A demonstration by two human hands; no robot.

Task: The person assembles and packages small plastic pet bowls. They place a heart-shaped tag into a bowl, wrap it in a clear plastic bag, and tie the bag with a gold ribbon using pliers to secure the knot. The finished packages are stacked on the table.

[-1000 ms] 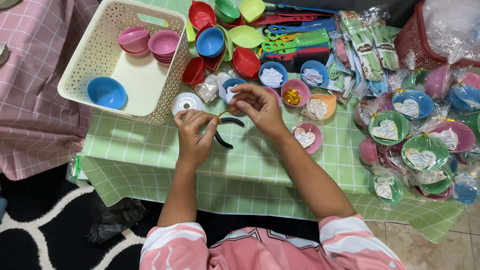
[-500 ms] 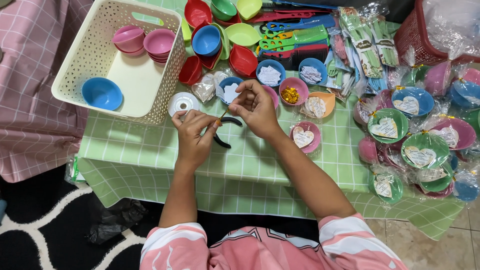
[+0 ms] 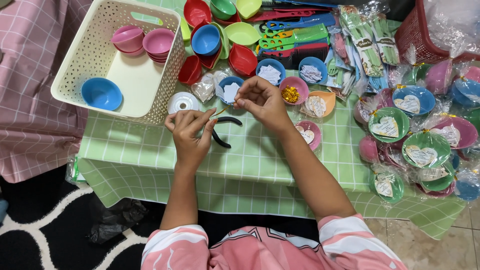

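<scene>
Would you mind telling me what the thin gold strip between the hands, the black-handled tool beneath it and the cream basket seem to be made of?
Gold strip, pinched between left hand and right hand: probably metallic twist-tie, shiny and thin. Black-handled tool: likely metal with matte rubbery grips; its head is hidden. Cream basket: moulded plastic, with regular perforated walls.

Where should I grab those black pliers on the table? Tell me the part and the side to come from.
Grip the black pliers by the two curved handles, likely from above and the right. They lie flat on the green checked cloth, handles spread open, with the left hand over their left end. The right hand is above them, both hands pinching a thin gold strip.
</scene>
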